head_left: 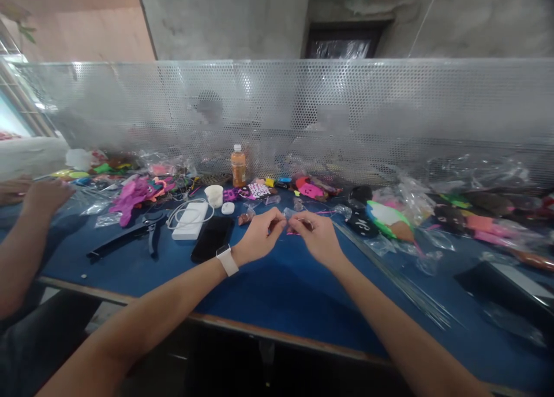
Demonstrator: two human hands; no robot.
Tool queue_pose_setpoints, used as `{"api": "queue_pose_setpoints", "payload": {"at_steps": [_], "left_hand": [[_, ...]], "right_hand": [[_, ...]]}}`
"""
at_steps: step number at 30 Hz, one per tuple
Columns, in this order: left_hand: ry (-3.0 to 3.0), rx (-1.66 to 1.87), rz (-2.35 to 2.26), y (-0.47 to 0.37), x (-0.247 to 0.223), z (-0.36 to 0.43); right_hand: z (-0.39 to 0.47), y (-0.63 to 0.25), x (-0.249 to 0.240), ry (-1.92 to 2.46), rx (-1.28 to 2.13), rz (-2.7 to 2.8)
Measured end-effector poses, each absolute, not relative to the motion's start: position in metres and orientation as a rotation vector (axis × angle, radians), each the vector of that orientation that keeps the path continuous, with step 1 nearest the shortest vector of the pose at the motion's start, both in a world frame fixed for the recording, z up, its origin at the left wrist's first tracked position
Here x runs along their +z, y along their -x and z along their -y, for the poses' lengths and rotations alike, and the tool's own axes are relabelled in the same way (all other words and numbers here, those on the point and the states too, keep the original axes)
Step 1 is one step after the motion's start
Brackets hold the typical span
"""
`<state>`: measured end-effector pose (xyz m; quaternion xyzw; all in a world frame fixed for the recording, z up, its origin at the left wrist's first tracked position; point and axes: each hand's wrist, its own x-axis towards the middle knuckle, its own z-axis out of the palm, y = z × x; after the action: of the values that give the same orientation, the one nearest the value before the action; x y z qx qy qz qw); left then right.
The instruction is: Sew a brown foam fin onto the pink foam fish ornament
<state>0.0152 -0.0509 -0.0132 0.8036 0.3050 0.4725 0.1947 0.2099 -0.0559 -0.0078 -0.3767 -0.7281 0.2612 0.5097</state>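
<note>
Both hands are meeting over the blue-topped work table [277, 293] — the left hand [258, 235] and right hand [318, 235] are each pinching, fingertips narrow, a small clear plastic piece with a pink bit [291, 224] between them, just beside a black phone [213, 238] lying flat.

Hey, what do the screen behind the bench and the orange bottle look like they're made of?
The screen looks like thin sheet metal, matte silver: it is punched with even rows of small holes. The bottle seems clear plastic holding orange liquid, with a white cap; too small to be sure.
</note>
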Motion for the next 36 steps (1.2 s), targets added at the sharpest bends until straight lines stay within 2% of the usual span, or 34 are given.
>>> {"api": "queue_pose_setpoints", "payload": {"at_steps": [6, 15, 17, 22, 24, 31, 34, 36], "left_hand": [[-2.4, 1.356, -0.779, -0.012, -0.012, 0.054], [-2.484, 1.325, -0.78, -0.011, -0.019, 0.042], [-2.421, 1.314, -0.82, -0.012, -0.018, 0.042], [-2.225, 1.312, -0.821, -0.015, -0.016, 0.045], [-2.222, 1.302, -0.815, -0.014, -0.016, 0.046], [-2.603, 1.136, -0.65, -0.013, -0.015, 0.053], [-2.685, 1.066, -0.604, -0.018, -0.016, 0.058], [-2.569, 1.142, -0.661, -0.021, -0.018, 0.058]], "right_hand": [[0.057, -0.195, -0.011, 0.775, 1.252, 1.408], [0.053, -0.215, -0.001, 0.651, 1.631, 1.354], [0.051, -0.217, -0.002, 0.666, 1.59, 1.385], [0.049, -0.208, -0.013, 0.799, 1.184, 1.468], [0.05, -0.205, -0.015, 0.839, 1.12, 1.502], [0.053, -0.199, -0.022, 0.877, 1.388, 1.43], [0.053, -0.191, -0.029, 0.891, 1.342, 1.391], [0.054, -0.187, -0.031, 0.872, 1.241, 1.325]]}}
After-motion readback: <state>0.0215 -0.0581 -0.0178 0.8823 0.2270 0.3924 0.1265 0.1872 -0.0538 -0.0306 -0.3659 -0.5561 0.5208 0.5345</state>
